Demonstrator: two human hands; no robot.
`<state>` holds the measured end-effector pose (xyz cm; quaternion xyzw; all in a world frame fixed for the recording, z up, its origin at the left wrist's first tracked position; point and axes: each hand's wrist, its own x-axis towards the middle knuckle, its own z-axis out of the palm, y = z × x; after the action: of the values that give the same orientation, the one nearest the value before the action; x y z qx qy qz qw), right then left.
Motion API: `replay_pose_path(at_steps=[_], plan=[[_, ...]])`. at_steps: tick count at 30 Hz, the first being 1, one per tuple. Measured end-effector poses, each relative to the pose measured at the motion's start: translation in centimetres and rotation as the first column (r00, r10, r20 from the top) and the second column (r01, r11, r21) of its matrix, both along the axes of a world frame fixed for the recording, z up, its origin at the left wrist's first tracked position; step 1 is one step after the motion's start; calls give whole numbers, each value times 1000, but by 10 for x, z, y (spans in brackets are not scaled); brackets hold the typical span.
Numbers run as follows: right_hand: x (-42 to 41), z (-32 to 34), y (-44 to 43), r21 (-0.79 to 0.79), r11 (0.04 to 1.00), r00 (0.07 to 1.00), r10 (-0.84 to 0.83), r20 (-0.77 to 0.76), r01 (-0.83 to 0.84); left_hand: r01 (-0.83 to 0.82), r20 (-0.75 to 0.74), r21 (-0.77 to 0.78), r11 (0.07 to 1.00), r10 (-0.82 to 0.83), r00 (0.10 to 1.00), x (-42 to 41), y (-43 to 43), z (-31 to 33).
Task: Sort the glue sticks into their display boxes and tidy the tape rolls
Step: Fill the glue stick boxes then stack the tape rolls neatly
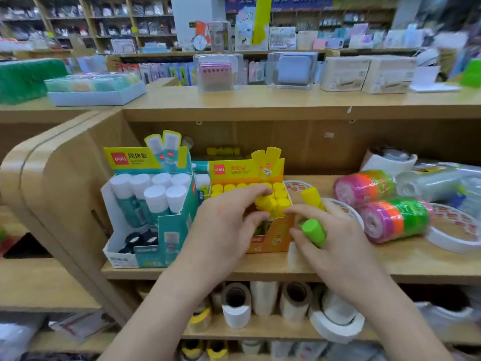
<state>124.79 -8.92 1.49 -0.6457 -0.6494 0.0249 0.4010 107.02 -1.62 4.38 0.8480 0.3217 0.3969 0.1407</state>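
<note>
An orange display box [268, 238] full of yellow-capped glue sticks [279, 194] stands on the middle shelf. My left hand [223, 225] reaches into its front row, fingers pinched on a yellow glue stick [264, 204]. My right hand [335, 241] hovers just right of the box, holding a green-capped glue stick [313, 231] and a yellow-capped glue stick [312, 196]. To the left is a teal display box [171, 230] with large white-capped glue sticks [156, 196]. Neon tape rolls [395, 220] lie wrapped to the right.
White tape rolls [453, 230] lie flat at the right of the shelf [197, 269]. More rolls of tape [236, 306] stand on the shelf below. A curved wooden side panel [59, 178] closes the left. The top counter [260, 100] holds boxed stationery.
</note>
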Motion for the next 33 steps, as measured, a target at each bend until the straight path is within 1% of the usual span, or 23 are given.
replay_pose_path(at_steps=[2, 5, 10, 15, 19, 24, 28, 33], plan=[[1, -2, 0, 15, 1000, 1000, -18, -24, 19, 30, -17, 13, 999, -30, 999, 7, 6, 1], [0, -2, -1, -7, 999, 999, -42, -29, 42, 105, -91, 42, 994, -101, 991, 18, 11, 0], [2, -3, -2, -33, 999, 997, -41, -62, 39, 115, -174, 187, 976, -82, 981, 25, 20, -7], [5, -1, -2, -46, 999, 997, -28, -78, 24, 78, -145, 237, 968, -44, 988, 21, 19, -7], [7, 2, 0, -54, 998, 999, -44, -30, 42, 91, -161, 273, 958, -48, 986, 17, 22, -12], [7, 4, 4, -55, 995, 996, -84, 31, 85, 85, -109, 344, 935, -50, 993, 20, 23, -14], [7, 5, 2, -82, 994, 998, -66, 11, 67, 127, -114, 342, 931, -93, 989, 25, 27, -15], [12, 5, 2, -92, 995, 998, -39, -46, 34, 158, -125, 301, 940, -126, 984, 29, 32, -10]])
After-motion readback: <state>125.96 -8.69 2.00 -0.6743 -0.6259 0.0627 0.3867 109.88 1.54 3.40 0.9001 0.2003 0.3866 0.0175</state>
